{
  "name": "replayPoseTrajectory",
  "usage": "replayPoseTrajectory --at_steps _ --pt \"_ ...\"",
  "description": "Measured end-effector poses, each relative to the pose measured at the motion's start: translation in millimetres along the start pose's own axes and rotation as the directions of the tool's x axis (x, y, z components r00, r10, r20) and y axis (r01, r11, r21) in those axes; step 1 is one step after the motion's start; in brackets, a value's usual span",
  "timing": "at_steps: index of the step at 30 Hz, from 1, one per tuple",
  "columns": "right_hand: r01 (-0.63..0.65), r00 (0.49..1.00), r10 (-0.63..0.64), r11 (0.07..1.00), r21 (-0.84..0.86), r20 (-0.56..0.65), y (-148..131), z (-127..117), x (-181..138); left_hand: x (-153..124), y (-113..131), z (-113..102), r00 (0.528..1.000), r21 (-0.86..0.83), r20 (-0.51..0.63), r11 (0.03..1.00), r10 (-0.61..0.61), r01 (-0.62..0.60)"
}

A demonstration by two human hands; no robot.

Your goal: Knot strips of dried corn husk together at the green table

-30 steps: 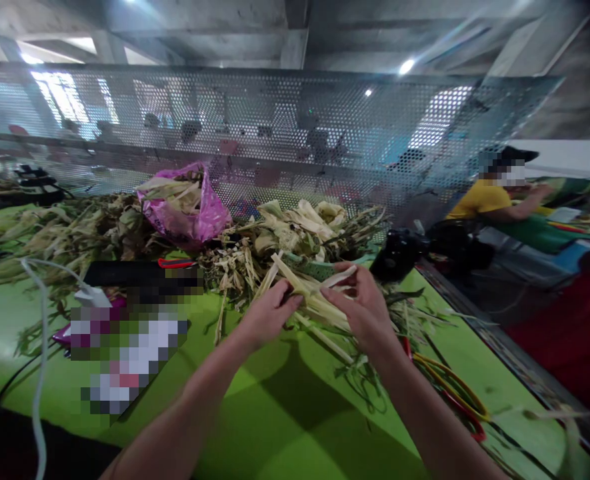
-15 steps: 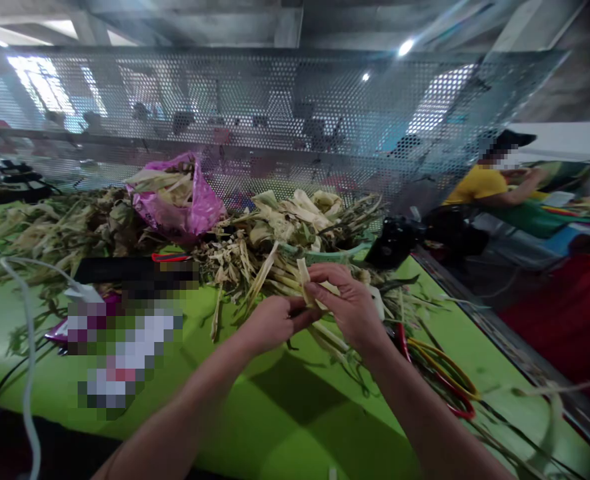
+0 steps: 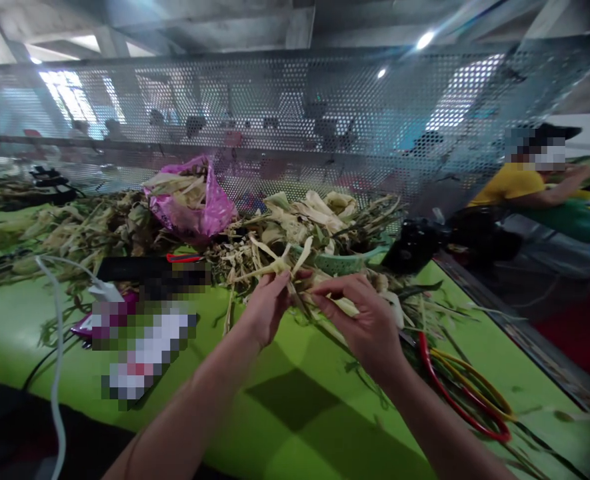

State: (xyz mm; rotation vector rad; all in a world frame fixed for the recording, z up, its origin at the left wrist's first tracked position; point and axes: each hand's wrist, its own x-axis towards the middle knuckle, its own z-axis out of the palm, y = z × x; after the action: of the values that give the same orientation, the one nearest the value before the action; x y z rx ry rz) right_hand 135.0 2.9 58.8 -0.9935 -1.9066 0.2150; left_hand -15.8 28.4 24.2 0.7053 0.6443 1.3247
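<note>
Over a bright green table (image 3: pixel 295 427), both my hands work on pale dried leaf strips (image 3: pixel 275 267). My left hand (image 3: pixel 267 307) pinches a small bunch of the strips, whose ends fan upward. My right hand (image 3: pixel 365 317) is closed on a strip right beside it, fingers curled toward the left hand. Behind them lies a big heap of dried husks and leaves (image 3: pixel 305 223), partly in a green basket (image 3: pixel 342 261).
A pink plastic bag (image 3: pixel 195 203) of husks sits at the back left. Red and yellow rings (image 3: pixel 467 393) lie to the right. A white cable (image 3: pixel 57 347) and blurred items lie left. A perforated metal screen (image 3: pixel 295 120) closes the back. A person in yellow (image 3: pixel 519 190) sits far right.
My hands have shifted the strips slightly; the bunch in my left hand now fans upward, and my right hand has moved a little right and down along a strip.
</note>
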Motion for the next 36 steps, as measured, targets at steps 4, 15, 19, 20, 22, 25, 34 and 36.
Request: replayPoseTrajectory --at_steps 4,15,19,20,22,25,34,36 --pt "-0.038 0.989 0.044 0.998 -0.047 0.138 8 12 -2 -1 -1 2 1.000 -0.032 -0.010 0.999 0.010 -0.011" --pt "-0.048 0.985 0.086 0.969 -0.244 0.147 7 25 -7 -3 -12 5 0.999 0.060 0.009 0.997 0.040 -0.041" --pt "-0.061 0.984 0.109 0.948 -0.312 0.142 10 26 -9 -4 -12 5 0.998 0.073 0.042 0.996 0.039 -0.042" --pt "-0.069 0.983 0.117 0.949 -0.309 0.139 11 26 -9 -3 -11 5 0.998 0.096 0.060 0.995 0.033 -0.039" --pt "-0.095 0.983 0.135 0.952 -0.291 0.123 12 24 -8 -2 -9 3 0.994 0.158 0.107 0.987 0.024 -0.041" --pt "-0.134 0.979 0.170 0.952 -0.276 0.110 14 22 -8 1 -5 1 0.985 0.252 0.164 0.963 0.050 -0.091" --pt "-0.103 0.957 0.167 0.960 -0.260 0.237 7 18 -7 0 -6 5 0.985 0.295 0.115 0.943 0.125 -0.154" --pt "-0.127 0.950 0.180 0.969 -0.211 0.254 6 15 -5 0 -6 6 0.987 0.310 0.091 0.938 0.133 -0.155"
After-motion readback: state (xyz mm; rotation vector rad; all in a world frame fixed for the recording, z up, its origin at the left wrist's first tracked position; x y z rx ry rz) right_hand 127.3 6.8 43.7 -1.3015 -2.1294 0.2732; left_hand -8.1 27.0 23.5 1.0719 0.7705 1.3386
